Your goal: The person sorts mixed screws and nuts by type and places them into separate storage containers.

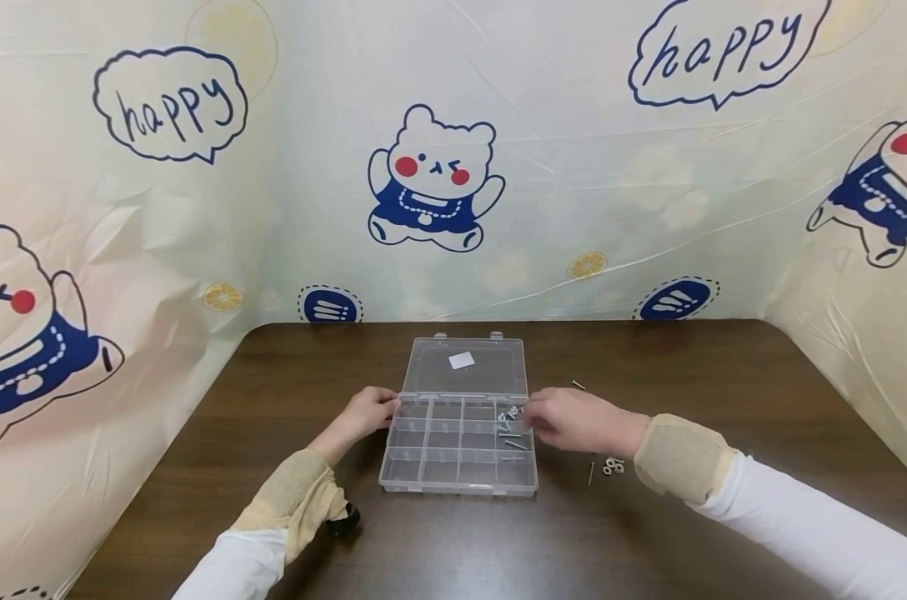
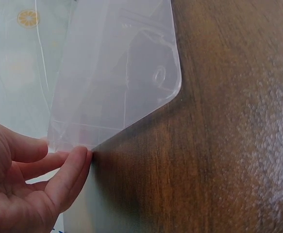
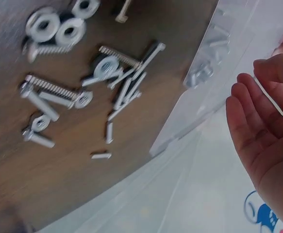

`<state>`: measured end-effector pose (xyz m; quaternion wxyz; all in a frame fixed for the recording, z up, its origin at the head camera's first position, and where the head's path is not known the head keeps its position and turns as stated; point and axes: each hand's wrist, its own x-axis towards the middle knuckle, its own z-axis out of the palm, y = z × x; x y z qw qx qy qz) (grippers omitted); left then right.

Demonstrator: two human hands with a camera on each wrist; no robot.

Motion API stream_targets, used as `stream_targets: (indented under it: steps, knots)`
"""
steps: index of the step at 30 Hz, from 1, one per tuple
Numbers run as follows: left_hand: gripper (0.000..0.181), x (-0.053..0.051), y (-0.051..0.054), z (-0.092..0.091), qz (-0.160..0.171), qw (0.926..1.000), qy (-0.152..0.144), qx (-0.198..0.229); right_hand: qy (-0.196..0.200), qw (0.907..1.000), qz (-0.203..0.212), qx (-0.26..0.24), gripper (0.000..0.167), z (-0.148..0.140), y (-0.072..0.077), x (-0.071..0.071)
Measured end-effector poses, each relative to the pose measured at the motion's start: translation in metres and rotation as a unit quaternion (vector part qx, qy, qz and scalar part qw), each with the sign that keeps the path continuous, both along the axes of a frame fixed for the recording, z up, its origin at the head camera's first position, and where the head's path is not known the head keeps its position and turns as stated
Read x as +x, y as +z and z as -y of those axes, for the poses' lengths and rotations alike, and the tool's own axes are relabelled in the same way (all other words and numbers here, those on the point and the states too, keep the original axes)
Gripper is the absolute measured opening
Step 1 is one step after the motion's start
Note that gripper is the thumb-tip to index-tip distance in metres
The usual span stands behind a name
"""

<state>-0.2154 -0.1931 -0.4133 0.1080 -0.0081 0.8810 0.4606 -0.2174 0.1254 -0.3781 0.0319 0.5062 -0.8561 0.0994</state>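
A clear plastic compartment box (image 1: 403, 475) lies on the table with its lid (image 1: 491, 377) laid back behind it. My left hand (image 1: 367, 410) holds the box's left side near the hinge; in the left wrist view, thumb and fingers (image 2: 77, 167) pinch its corner. Over the right column of compartments hangs my right hand (image 1: 569, 417), partly covering it. In the right wrist view its fingers are loosely bent, and no held thing shows between them and the thumb. Several screws (image 1: 515, 445) lie in the right-hand compartments beside this hand.
Loose washers (image 3: 44, 29), screws (image 3: 39, 102) and nuts lie on the table right of the box, partly under the right forearm. One screw (image 1: 578, 385) lies farther back. A white paper piece (image 1: 461, 360) shows on the lid. A printed curtain (image 1: 558, 200) surrounds the table.
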Motion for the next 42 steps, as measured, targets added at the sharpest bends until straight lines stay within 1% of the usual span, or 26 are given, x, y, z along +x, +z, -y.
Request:
stream_targets:
  steps: [9, 11, 12, 13, 16, 18, 20, 21, 22, 23, 25, 27, 28, 29, 30, 31, 33, 34, 35, 36, 37, 38, 39, 40, 41, 42]
  knots:
    - [0.028, 0.000, -0.001, 0.000, 0.002, 1.0000, -0.001, 0.002, -0.050, 0.9981, 0.034, 0.000, 0.010, -0.018, 0.003, -0.019]
    - [0.028, 0.000, -0.001, 0.000, 0.004, 1.0000, 0.002, 0.000, -0.061, 0.9974, 0.038, -0.001, 0.009, -0.023, 0.002, -0.024]
    - [0.028, -0.002, -0.003, 0.000, 0.006, 1.0000, 0.005, 0.000, -0.068, 0.9969, 0.038, -0.001, 0.009, -0.025, 0.002, -0.027]
    - [0.029, -0.004, -0.006, 0.002, 0.009, 0.9999, 0.007, 0.000, -0.074, 0.9966, 0.038, -0.002, 0.008, -0.028, 0.001, -0.030]
    - [0.029, -0.009, -0.017, 0.009, -0.012, 0.9997, -0.017, 0.016, -0.090, 0.9951, 0.041, -0.007, 0.007, -0.034, -0.001, -0.037]
    - [0.030, -0.028, -0.052, 0.028, -0.041, 0.9969, -0.048, 0.047, -0.100, 0.9939, 0.046, -0.012, 0.007, -0.038, -0.004, -0.041]
    - [0.032, -0.036, -0.065, 0.035, -0.047, 0.9955, -0.063, 0.054, -0.112, 0.9920, 0.056, -0.015, 0.006, -0.042, -0.007, -0.045]
    - [0.032, -0.040, -0.069, 0.036, -0.043, 0.9960, -0.059, 0.051, -0.116, 0.9912, 0.061, -0.017, 0.006, -0.044, -0.008, -0.046]
    - [0.032, -0.041, -0.070, 0.035, -0.034, 0.9972, -0.048, 0.047, -0.121, 0.9903, 0.066, -0.018, 0.006, -0.045, -0.010, -0.048]
    - [0.033, -0.041, -0.068, 0.033, -0.024, 0.9983, -0.037, 0.038, -0.125, 0.9895, 0.070, -0.020, 0.006, -0.047, -0.012, -0.050]
    - [0.031, -0.022, -0.032, 0.015, 0.010, 0.9999, -0.005, 0.004, -0.133, 0.9880, 0.076, -0.022, 0.005, -0.050, -0.014, -0.054]
    - [0.029, -0.011, -0.016, 0.006, 0.010, 0.9999, 0.002, -0.003, -0.139, 0.9867, 0.080, -0.027, 0.005, -0.052, -0.015, -0.058]
    - [0.029, -0.008, -0.011, 0.004, 0.013, 0.9999, 0.005, -0.004, -0.144, 0.9858, 0.082, -0.028, 0.005, -0.053, -0.016, -0.059]
    - [0.028, -0.010, -0.014, 0.006, 0.009, 1.0000, 0.000, -0.002, -0.149, 0.9849, 0.083, -0.029, 0.005, -0.054, -0.017, -0.061]
    - [0.029, -0.015, -0.024, 0.012, -0.007, 0.9998, -0.015, 0.011, -0.155, 0.9838, 0.085, -0.030, 0.005, -0.055, -0.018, -0.063]
    - [0.030, -0.021, -0.034, 0.017, -0.015, 0.9994, -0.026, 0.019, -0.162, 0.9824, 0.087, -0.032, 0.005, -0.056, -0.018, -0.064]
    - [0.032, -0.043, -0.070, 0.035, -0.036, 0.9973, -0.048, 0.043, -0.174, 0.9799, 0.091, -0.034, 0.006, -0.057, -0.020, -0.066]
    - [0.034, -0.055, -0.090, 0.044, -0.043, 0.9963, -0.056, 0.050, -0.180, 0.9786, 0.091, -0.036, 0.006, -0.057, -0.020, -0.067]
    - [0.035, -0.066, -0.108, 0.051, -0.046, 0.9960, -0.057, 0.051, -0.187, 0.9773, 0.092, -0.038, 0.007, -0.057, -0.021, -0.067]
    - [0.035, -0.071, -0.119, 0.055, -0.046, 0.9961, -0.059, 0.047, -0.193, 0.9760, 0.092, -0.039, 0.007, -0.057, -0.022, -0.068]
    - [0.034, -0.078, -0.129, 0.058, -0.040, 0.9972, -0.050, 0.037, -0.198, 0.9752, 0.090, -0.040, 0.007, -0.057, -0.023, -0.069]
    - [0.033, -0.086, -0.141, 0.062, -0.043, 0.9974, -0.045, 0.036, -0.203, 0.9746, 0.086, -0.039, 0.008, -0.057, -0.025, -0.070]
    - [0.033, -0.090, -0.149, 0.065, -0.040, 0.9977, -0.042, 0.034, -0.208, 0.9740, 0.083, -0.038, 0.008, -0.057, -0.026, -0.071]
    - [0.034, -0.093, -0.154, 0.067, -0.033, 0.9983, -0.036, 0.033, -0.215, 0.9726, 0.082, -0.036, 0.008, -0.057, -0.028, -0.072]
    - [0.035, -0.095, -0.157, 0.067, -0.029, 0.9987, -0.027, 0.033, -0.219, 0.9717, 0.081, -0.034, 0.008, -0.057, -0.029, -0.073]
    - [0.037, -0.097, -0.160, 0.069, -0.032, 0.9983, -0.029, 0.039, -0.222, 0.9711, 0.080, -0.032, 0.008, -0.057, -0.031, -0.074]
